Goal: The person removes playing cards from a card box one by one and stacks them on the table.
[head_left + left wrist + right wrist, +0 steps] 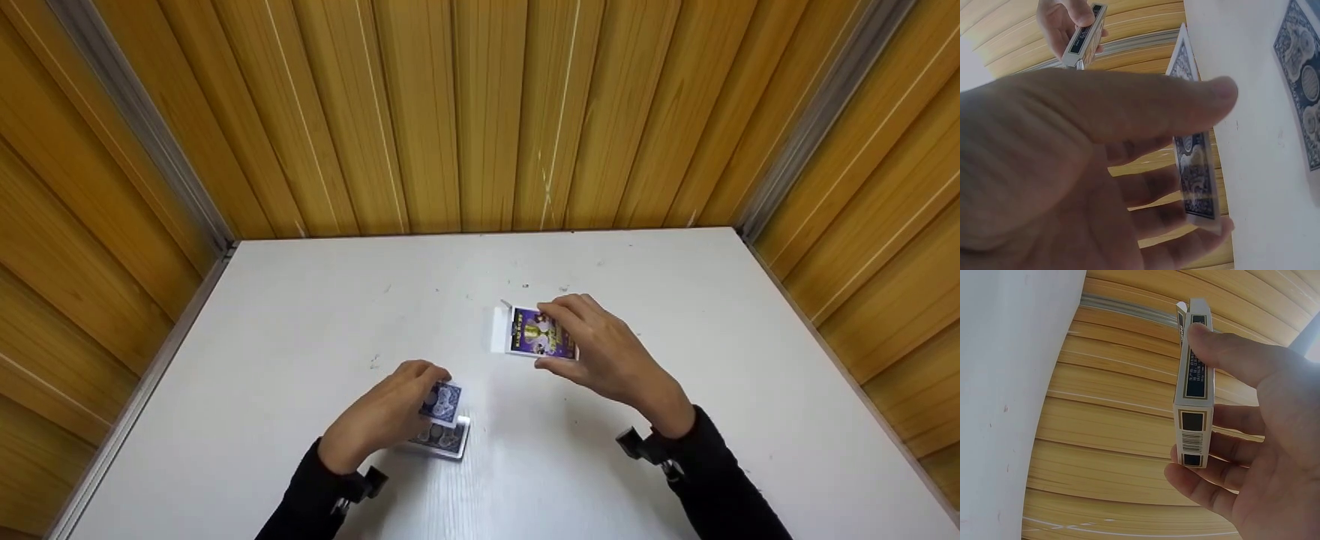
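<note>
My left hand (390,409) pinches a blue-backed playing card (445,403), possibly more than one, between thumb and fingers. In the left wrist view that card (1196,180) stands on edge against the fingers. Just below it, partly hidden by the hand, a pile of playing cards (450,440) lies face down on the table. My right hand (613,358) grips a card box (527,334) with a purple picture front, held off the table. Its flap (499,330) stands out to the left, away from the hand. A barcode end of the box (1192,439) shows in the right wrist view; the box's inside is hidden.
Both hands are over a white table (300,315) with small dark marks on it. Wood-patterned walls (480,112) with grey metal corner strips (814,112) enclose it at the back and both sides.
</note>
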`<state>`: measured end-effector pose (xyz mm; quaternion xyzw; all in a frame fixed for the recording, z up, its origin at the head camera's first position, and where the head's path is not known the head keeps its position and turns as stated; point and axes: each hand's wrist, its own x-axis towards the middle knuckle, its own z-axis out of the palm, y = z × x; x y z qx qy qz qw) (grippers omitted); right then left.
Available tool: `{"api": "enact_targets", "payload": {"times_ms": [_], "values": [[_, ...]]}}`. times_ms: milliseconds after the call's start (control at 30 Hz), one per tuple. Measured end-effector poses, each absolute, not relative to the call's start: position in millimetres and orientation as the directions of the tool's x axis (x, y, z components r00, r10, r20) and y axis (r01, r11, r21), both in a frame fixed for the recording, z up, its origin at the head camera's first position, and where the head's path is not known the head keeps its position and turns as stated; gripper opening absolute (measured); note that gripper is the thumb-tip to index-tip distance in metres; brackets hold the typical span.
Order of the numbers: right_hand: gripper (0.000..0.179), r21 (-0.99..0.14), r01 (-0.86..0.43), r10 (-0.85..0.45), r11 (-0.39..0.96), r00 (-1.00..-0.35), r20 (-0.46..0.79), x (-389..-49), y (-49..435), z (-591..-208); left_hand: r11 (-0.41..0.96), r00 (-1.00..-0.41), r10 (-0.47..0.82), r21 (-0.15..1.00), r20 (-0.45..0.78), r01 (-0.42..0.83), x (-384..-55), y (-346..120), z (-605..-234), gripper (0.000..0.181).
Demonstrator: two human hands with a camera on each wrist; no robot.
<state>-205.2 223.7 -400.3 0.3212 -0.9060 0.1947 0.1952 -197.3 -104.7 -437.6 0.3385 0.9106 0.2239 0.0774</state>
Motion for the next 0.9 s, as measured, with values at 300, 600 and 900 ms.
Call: {"api": "enact_targets", "payload": {"times_ms": [300, 600, 900], "values": [[0.071, -0.227, -0.659, -0.507, 0.717, -0.716, 0.480, -204.9, 223.2, -402.3, 0.710, -0.766, 0.639, 0.436, -0.070, 0.553, -191.7, -97.4, -445.4, 0.056], [0.070, -0.230, -0.661, -0.509, 0.714, -0.717, 0.476, -204.5, 222.7, -404.1, 0.758, -0.789, 0.604, 0.386, -0.112, 0.526, -192.6, -92.6, -455.5, 0.055], [0.070, -0.198, -0.672, -0.521, 0.713, -0.697, 0.493, -204.8, 222.3, -405.9, 0.796, -0.802, 0.576, 0.333, -0.160, 0.505, -192.4, -92.0, -459.5, 0.054]]}}
